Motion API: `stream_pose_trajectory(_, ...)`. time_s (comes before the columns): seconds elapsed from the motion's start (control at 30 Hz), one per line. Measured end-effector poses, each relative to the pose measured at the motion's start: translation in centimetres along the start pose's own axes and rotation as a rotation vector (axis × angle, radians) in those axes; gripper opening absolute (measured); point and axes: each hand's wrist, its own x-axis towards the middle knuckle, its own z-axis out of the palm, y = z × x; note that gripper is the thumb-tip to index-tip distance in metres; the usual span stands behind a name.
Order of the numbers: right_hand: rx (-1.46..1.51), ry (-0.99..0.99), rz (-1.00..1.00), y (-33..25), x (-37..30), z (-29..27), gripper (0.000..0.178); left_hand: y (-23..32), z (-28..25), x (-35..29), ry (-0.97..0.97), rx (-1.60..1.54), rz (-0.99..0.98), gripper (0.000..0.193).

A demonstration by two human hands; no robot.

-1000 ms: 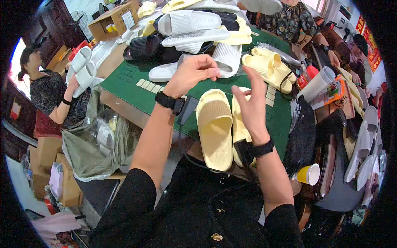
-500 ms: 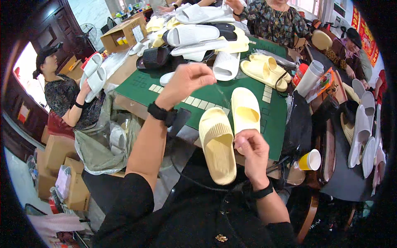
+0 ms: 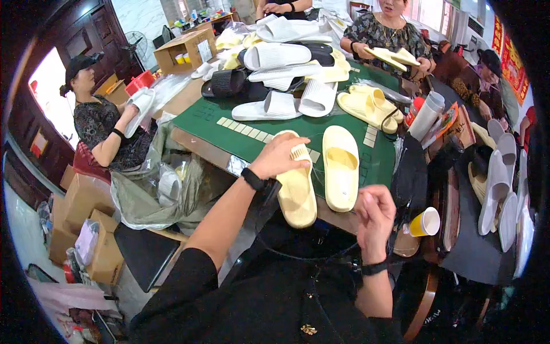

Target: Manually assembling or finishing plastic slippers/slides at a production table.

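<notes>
Two pale yellow slippers are in front of me at the near edge of the green table. My left hand (image 3: 282, 157) has come over the ribbed strap of the left slipper (image 3: 298, 198), with fingers and thumb on either side of it; the slipper's heel end points toward me past the table edge. Beside it, the right slipper (image 3: 341, 192) lies on the mat with its open heel end toward me. My right hand (image 3: 375, 221) is raised just off that heel, its fingers curled in together; whatever they may hold does not show.
A heap of white, black and yellow slippers (image 3: 278, 57) covers the table's far part. Another yellow pair (image 3: 369, 109) lies at right. A yellow paper cup (image 3: 425, 222) stands near my right hand. Co-workers (image 3: 395, 34) handle slippers across the table and at left (image 3: 94, 132).
My left hand has come down from above the mat onto the left slipper's strap. My right hand has drawn off the slippers toward the right. The person across now holds a yellow pair.
</notes>
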Motion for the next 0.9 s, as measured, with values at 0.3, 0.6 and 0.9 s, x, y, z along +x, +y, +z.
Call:
stream_pose_trajectory(0.3,0.103,0.03,-0.052,-3.1,-3.6,-4.4,0.019,-1.7,2.5,5.6,-0.109,0.059,0.071,0.076)
stream_pose_trajectory(0.6,0.01,-0.049,0.125,0.4,-4.9,-4.2,0.016,2.2,5.8,7.2,-0.228,0.258,-0.065,0.056)
stream_pose_trajectory(0.9,-0.076,-0.131,0.356,2.1,-3.5,-5.5,0.009,-8.4,-12.4,1.1,0.313,0.591,-0.272,0.061)
